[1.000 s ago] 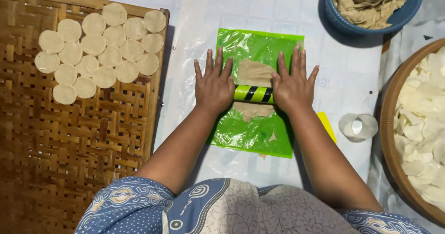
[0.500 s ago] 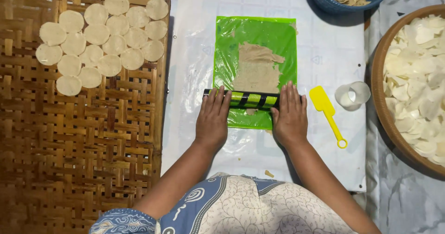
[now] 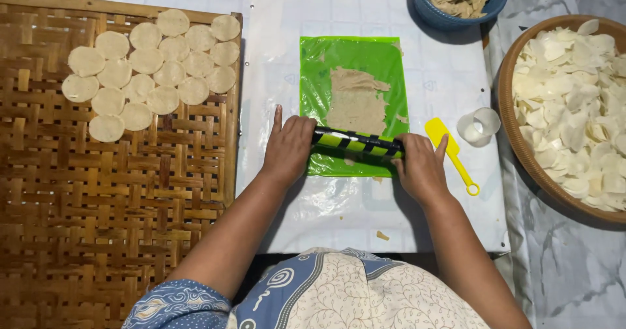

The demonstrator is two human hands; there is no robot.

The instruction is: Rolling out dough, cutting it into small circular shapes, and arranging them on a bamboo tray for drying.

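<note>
near green sheet's lower edge, left hand, right hand grip pinching striped roller ends; dough beyond

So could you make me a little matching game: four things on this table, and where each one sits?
Things:
1. dough discs
2. roller
3. spatula
4. blue bowl

Places:
A. top, beyond the green sheet
B. under both hands, across the green sheet
C. on the woven tray, left
D. right of the green sheet, beside a small clear cup

Pairs: 1-C, 2-B, 3-D, 4-A
</note>
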